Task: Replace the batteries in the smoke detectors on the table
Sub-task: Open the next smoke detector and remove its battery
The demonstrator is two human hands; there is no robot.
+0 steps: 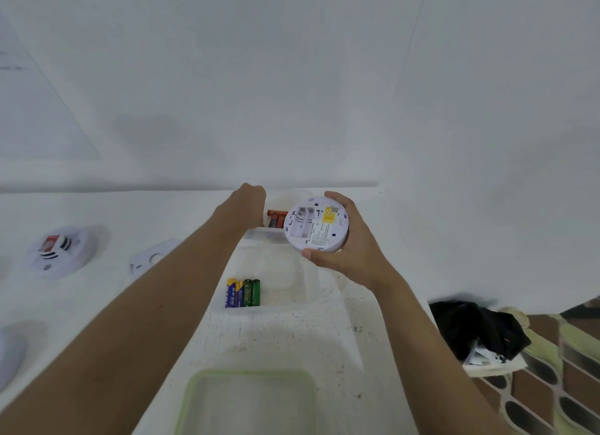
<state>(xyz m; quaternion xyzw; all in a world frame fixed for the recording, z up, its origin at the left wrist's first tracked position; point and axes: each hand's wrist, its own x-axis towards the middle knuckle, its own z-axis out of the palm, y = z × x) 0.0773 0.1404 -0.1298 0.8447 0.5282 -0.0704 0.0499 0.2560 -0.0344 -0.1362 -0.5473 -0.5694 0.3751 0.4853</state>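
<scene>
Fingers (336, 197) of right hand (352, 256) clamp smoke detector (316, 225); left hand (246, 207) fingers hidden, cannot tell

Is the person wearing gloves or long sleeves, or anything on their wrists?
No gloves and no sleeves show. The left hand and right hand are bare, and so are the left forearm and right forearm down to the picture's edge. I see no watch, ring or bracelet.
</scene>
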